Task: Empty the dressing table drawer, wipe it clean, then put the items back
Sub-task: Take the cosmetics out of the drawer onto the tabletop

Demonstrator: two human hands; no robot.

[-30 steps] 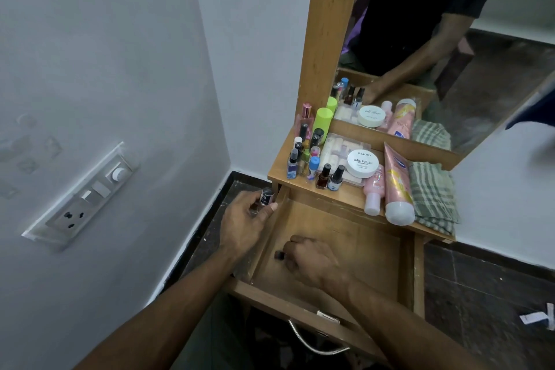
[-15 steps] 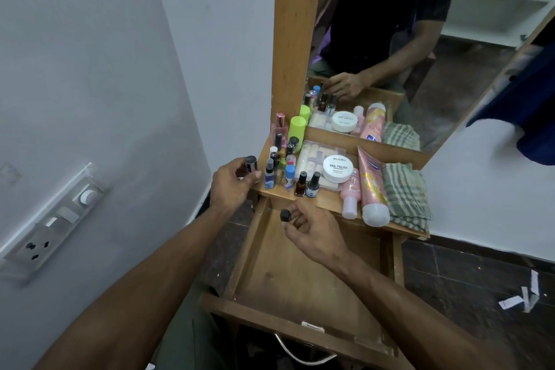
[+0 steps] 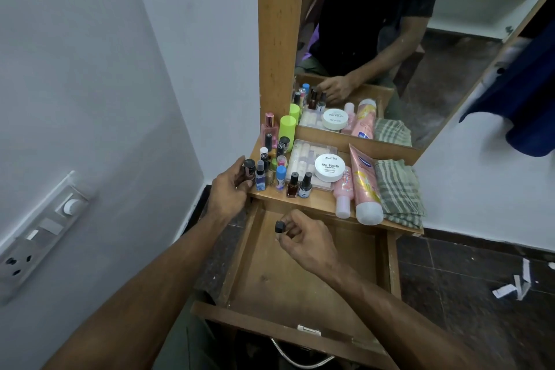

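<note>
the drawer point(image 3: 300, 288) stands pulled out nearest, its wooden floor bare, a metal handle point(image 3: 300, 360) curving below its front edge; above its far half the right hand point(image 3: 303, 237) hovers, thumb and fingertips clamped on a small dark cap-topped bottle point(image 3: 280, 226), the other fingers curled; further off to the left, the left hand point(image 3: 229, 186) grips a dark-capped nail polish bottle point(image 3: 249, 170) at the near left corner of the shelf point(image 3: 324, 204), fingers wrapped round it, just beside a cluster of small bottles point(image 3: 271, 165); right of these stand two dark polish bottles point(image 3: 299, 185), then a white round tub point(image 3: 329, 167) on a clear box point(image 3: 309, 153), a pink bottle point(image 3: 343, 192), a pink tube point(image 3: 365, 186) and a folded checked cloth point(image 3: 396, 189); behind, the mirror point(image 3: 390, 39) reflects them.
</note>
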